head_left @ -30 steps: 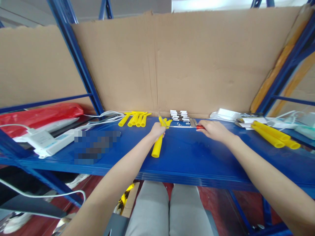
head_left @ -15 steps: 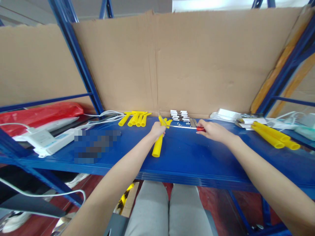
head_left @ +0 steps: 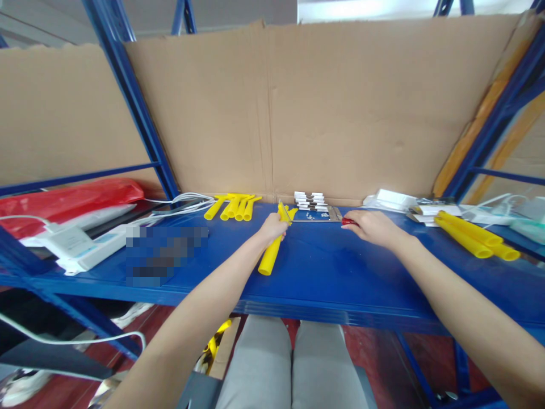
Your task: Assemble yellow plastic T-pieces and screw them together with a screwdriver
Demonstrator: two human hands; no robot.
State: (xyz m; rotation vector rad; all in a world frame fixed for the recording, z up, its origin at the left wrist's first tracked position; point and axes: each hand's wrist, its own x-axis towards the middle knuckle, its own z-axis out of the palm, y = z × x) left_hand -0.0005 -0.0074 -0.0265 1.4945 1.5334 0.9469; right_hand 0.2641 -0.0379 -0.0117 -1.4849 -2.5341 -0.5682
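My left hand (head_left: 275, 227) is closed around a yellow plastic tube (head_left: 269, 258), whose open round end tilts down toward the front edge. At its upper end, a thin metal piece (head_left: 286, 213) shows beside the yellow tips. My right hand (head_left: 368, 226) is wrapped round a red-handled screwdriver (head_left: 349, 222); its shaft is hard to make out now. Behind the hands lie a stack of small white pieces (head_left: 311, 201) and a flat metal piece (head_left: 334, 213) with tiny parts beside it.
Several yellow tubes (head_left: 234, 207) lie at the back left, more yellow tubes (head_left: 472, 236) at the right. A white power strip (head_left: 91, 250), cables (head_left: 187, 201) and a red bag (head_left: 76, 196) occupy the left. A cardboard panel (head_left: 340, 108) closes the back of the blue shelf (head_left: 332, 267).
The yellow tube's lower end has swung slightly left and its tip right. The screwdriver's shaft, which reached to the tube before, no longer shows clearly; my right hand has shifted slightly right.
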